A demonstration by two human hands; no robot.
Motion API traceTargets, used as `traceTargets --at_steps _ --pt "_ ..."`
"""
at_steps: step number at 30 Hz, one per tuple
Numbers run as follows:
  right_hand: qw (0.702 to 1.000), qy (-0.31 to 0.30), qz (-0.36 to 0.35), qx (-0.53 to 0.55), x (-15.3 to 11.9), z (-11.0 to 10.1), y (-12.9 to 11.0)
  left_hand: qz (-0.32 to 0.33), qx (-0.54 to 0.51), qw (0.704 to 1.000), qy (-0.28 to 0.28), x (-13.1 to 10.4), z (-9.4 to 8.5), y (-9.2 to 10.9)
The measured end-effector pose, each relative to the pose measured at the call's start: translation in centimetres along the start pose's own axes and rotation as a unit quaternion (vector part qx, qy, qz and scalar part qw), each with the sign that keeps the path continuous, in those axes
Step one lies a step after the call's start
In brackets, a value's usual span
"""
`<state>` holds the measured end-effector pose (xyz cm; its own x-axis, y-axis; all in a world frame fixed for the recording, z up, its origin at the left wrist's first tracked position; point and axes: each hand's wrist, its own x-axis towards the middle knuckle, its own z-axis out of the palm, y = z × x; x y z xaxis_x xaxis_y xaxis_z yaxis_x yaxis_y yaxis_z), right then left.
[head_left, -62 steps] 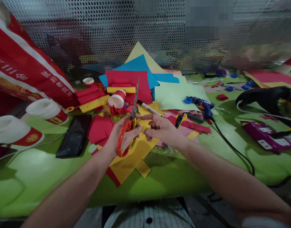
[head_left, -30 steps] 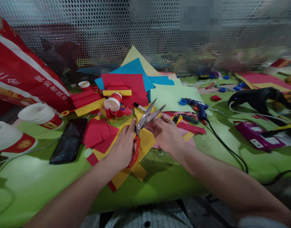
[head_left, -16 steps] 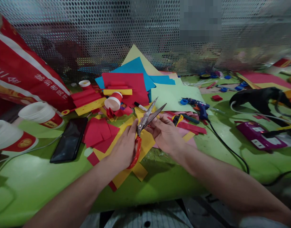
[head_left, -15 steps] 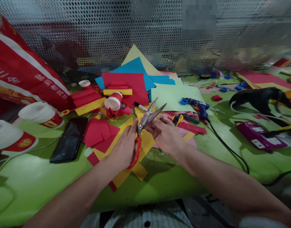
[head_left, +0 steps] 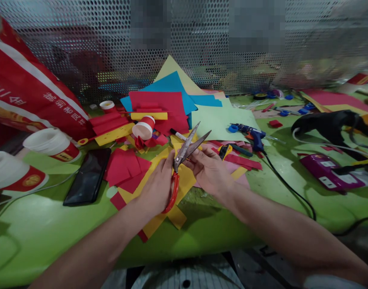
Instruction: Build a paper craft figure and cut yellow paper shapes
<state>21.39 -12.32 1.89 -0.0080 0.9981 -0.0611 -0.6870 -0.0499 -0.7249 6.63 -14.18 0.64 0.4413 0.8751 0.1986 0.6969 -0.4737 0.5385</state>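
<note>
Scissors with red handles are in my left hand, their worn blades parted and pointing up and away to the right. Just behind the blades, my right hand is closed with thumb and fingers pinched together. Whatever those fingers hold is hidden or too small to make out. Under both hands lie yellow paper pieces. Red paper pieces overlap to the left, and a black-capped marker rests just past the scissor tips.
A phone and stacked paper cups stand left. Coloured sheets pile up against the perforated metal screen. A blue glue gun with a trailing cord and a purple power strip lie right.
Hardly anything differs. The fingers of my right hand have shifted slightly, and the bit of red visible by them earlier is now hidden. The scissors stay parted in my left hand.
</note>
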Motion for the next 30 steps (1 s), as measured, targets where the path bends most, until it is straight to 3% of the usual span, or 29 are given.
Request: traceTargets --at_steps 30 --pt "0.999 -0.010 -0.029 -0.013 -0.10 -0.24 -0.20 -0.009 0.170 0.985 0.037 0.36 -0.74 0.71"
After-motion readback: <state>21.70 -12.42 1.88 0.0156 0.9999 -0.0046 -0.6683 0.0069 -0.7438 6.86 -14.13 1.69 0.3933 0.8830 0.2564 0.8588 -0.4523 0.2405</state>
